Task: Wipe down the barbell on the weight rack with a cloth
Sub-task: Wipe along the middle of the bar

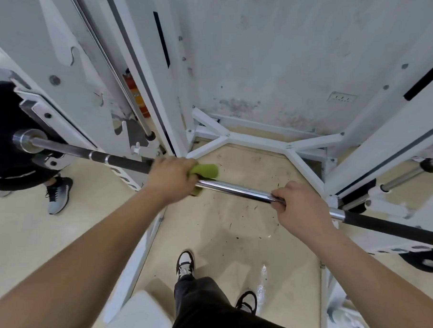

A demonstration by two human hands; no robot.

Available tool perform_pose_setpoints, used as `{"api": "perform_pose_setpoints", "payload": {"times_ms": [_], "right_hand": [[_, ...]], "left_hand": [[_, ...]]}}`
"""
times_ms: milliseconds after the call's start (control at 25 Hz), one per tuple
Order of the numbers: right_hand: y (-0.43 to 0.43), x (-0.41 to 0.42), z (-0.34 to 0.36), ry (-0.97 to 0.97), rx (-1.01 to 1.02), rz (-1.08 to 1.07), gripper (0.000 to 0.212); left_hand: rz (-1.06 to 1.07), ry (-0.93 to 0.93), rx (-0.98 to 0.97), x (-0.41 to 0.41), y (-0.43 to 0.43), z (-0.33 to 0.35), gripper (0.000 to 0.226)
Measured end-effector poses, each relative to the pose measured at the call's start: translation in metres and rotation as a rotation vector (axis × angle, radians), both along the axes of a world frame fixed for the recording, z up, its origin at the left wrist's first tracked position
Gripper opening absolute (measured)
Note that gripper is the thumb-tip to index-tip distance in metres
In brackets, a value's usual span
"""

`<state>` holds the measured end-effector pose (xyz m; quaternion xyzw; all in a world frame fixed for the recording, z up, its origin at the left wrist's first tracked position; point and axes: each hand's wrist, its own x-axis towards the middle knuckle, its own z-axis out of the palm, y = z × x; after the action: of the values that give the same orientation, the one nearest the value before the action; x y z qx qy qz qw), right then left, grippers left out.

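L hand [170,177] w/ cloth [205,170] on barbell [236,190], R hand [299,205] gripping

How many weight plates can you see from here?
2: one black weight plate loaded on the barbell at far left, another low at right, partly hidden behind the rack frame. More may be hidden.

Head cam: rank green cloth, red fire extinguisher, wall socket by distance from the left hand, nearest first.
1. Green cloth: under the left hand, wrapped on the barbell.
2. Red fire extinguisher: behind the rack upright, up and slightly left.
3. Wall socket: low on the back wall, far right.
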<state>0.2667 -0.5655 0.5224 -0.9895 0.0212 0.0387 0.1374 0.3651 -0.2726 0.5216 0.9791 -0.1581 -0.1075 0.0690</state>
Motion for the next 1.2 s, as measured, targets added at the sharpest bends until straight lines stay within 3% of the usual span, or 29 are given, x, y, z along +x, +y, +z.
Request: {"api": "perform_pose_setpoints", "payload": {"times_ms": [80, 120, 240, 320, 440, 560, 720, 800, 920, 1000, 1120, 1200], "right_hand": [[0.000, -0.003, -0.003, -0.042, 0.039, -0.048, 0.016], [0.001, -0.003, -0.003, -0.055, 0.056, -0.080, 0.015], [0.001, -0.001, -0.005, -0.054, 0.065, -0.115, 0.005], [-0.005, 0.001, -0.002, -0.011, 0.132, -0.151, 0.010], [-0.025, -0.006, 0.008, 0.017, 0.299, -0.202, 0.031], [-0.058, -0.025, 0.014, -0.013, 0.188, -0.189, 0.037], [-0.100, -0.049, 0.014, 0.088, -0.080, -0.246, 0.034], [-0.112, -0.060, 0.012, 0.089, -0.131, -0.256, 0.021], [-0.122, -0.068, 0.004, 0.017, -0.089, -0.307, 0.012], [-0.124, -0.066, 0.000, -0.011, -0.071, -0.341, 0.013], [-0.124, -0.065, -0.002, -0.039, -0.059, -0.369, 0.013], [-0.122, -0.068, -0.003, -0.074, -0.041, -0.370, 0.013]], "left_hand": [[0.205, -0.072, 0.097, -0.006, -0.007, -0.002, 0.038], [0.187, -0.117, 0.095, -0.019, -0.029, -0.007, 0.040], [-0.203, -0.155, -0.113, -0.064, -0.102, -0.018, 0.047], [-0.323, -0.122, -0.136, -0.052, -0.101, -0.013, 0.054], [-0.103, -0.087, 0.030, -0.024, -0.062, -0.013, 0.049], [0.129, -0.212, 0.033, -0.045, -0.084, -0.023, 0.046], [-0.277, -0.252, -0.206, -0.087, -0.151, -0.032, 0.045], [-0.369, -0.250, -0.185, -0.067, -0.136, -0.029, 0.048], [-0.008, -0.276, -0.054, -0.058, -0.125, -0.029, 0.045], [0.078, -0.295, -0.074, -0.078, -0.159, -0.031, 0.040], [-0.255, -0.296, -0.277, -0.111, -0.204, -0.036, 0.039], [-0.430, -0.287, -0.233, -0.094, -0.193, -0.033, 0.043]]}}
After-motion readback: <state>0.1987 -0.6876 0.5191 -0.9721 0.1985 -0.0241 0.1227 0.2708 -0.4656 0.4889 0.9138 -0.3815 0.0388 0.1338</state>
